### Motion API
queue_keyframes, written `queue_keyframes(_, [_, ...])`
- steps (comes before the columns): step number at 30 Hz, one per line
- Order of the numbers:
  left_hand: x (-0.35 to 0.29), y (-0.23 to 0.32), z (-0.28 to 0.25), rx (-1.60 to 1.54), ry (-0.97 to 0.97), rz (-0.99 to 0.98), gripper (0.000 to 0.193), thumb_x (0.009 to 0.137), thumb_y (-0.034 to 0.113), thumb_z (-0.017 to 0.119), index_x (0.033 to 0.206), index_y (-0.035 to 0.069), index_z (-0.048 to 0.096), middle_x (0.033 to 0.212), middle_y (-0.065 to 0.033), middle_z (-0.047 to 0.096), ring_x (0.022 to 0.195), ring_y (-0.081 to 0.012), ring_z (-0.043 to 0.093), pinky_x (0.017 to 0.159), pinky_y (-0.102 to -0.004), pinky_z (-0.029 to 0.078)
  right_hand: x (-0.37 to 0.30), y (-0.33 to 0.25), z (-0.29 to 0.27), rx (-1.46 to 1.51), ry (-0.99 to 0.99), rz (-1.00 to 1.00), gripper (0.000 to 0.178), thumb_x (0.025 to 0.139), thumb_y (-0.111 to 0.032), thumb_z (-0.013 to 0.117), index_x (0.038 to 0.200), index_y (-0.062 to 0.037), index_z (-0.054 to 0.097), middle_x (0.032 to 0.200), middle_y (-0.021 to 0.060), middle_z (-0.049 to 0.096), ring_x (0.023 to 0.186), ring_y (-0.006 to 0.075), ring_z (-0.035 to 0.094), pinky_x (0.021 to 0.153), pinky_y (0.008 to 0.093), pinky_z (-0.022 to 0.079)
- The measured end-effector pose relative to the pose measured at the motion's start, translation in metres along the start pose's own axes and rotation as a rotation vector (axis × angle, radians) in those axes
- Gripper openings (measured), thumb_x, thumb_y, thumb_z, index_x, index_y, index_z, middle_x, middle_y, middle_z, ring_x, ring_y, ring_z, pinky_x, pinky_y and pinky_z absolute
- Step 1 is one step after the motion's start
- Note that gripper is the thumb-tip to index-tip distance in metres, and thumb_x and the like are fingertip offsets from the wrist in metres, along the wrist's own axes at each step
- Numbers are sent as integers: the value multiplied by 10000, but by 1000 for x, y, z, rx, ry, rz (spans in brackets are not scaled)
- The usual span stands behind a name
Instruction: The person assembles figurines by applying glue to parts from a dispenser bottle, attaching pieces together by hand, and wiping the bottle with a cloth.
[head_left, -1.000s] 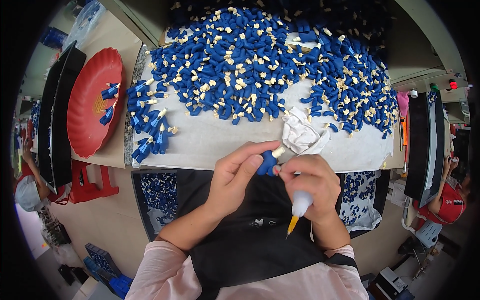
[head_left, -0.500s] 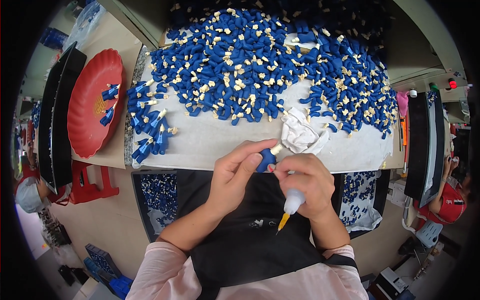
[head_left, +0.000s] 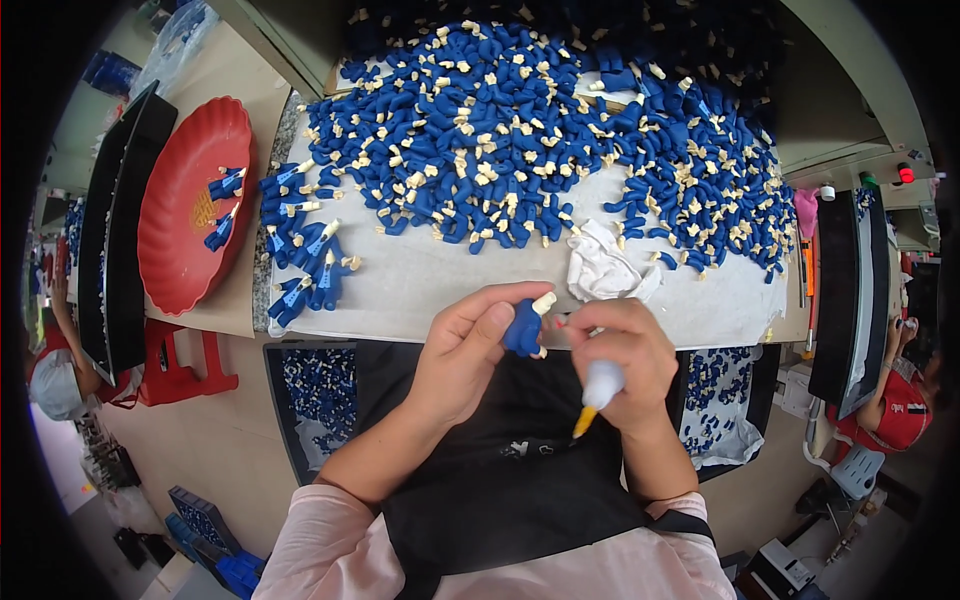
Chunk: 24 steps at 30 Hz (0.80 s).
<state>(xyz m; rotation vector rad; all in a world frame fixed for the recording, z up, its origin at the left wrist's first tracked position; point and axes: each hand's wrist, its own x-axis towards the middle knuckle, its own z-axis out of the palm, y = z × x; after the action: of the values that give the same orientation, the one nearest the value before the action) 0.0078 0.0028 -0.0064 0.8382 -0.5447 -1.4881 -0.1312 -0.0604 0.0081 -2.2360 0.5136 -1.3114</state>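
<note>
Behind a pale-covered worktable (head_left: 430,275) heaped with blue-and-cream parts (head_left: 462,150), two bare hands worked close together.
The left hand (head_left: 455,350) pinched a blue figure (head_left: 522,330) between thumb and fingers; it stuck out beyond the fingertips toward the right hand (head_left: 635,350), its cream neck tilted up. The right hand was curled around a white bottle (head_left: 604,382), yellow nozzle pointing down. Half a second earlier the right fingertips were up against the figure; now a narrow gap parted them, and a cream tip showed at its lower end.

There's one held figure (head_left: 522,334), one held bottle (head_left: 603,382) (one cloth (head_left: 605,265), too).
</note>
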Motion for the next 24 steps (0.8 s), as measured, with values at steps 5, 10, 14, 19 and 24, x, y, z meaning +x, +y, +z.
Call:
queue_keyframes(5, [6, -4, -10, -365, -144, -106, 355, 893, 220, 401, 1137, -33, 448, 887, -95, 539, 774, -141, 517, 691, -264, 428, -9, 1, -3, 52, 93, 199, 252, 617, 124, 622, 751, -30, 473, 756, 122, 568, 610, 173, 531, 542, 235, 435])
queue_keyframes(10, [6, -5, -9, -441, -148, -156, 348, 893, 226, 405, 1125, -29, 456, 888, -91, 538, 775, -138, 516, 683, -267, 429, -3, -11, 1, 185, 109, 281, 223, 676, 124, 575, 776, -28, 446, 805, 151, 554, 628, 131, 491, 589, 212, 414])
queue_keyframes(14, [3, -1, -1, -280, 5, -125, 339, 894, 226, 405, 1119, -21, 466, 895, -80, 542, 782, -127, 519, 684, -265, 432, 8, -16, 15, 188, 56, 168, 234, 609, 107, 637, 752, -17, 499, 753, 120, 579, 612, 204, 548, 539, 263, 436])
queue_keyframes(19, [4, -1, -4, -145, 19, -30, 322, 900, 215, 385, 1120, -8, 462, 887, -75, 536, 797, -124, 510, 695, -266, 431, 2, -8, 12, 104, 118, 288, 250, 661, 142, 586, 772, -29, 441, 775, 128, 553, 658, 150, 525, 614, 240, 435])
queue_keyframes(24, [7, -1, -9, -398, -72, -121, 295, 903, 213, 366, 1096, 5, 444, 865, -82, 511, 745, -142, 492, 648, -266, 415, -9, -4, 4, 329, 212, 483, 230, 686, 132, 580, 784, -9, 428, 801, 124, 547, 685, 139, 536, 644, 255, 466])
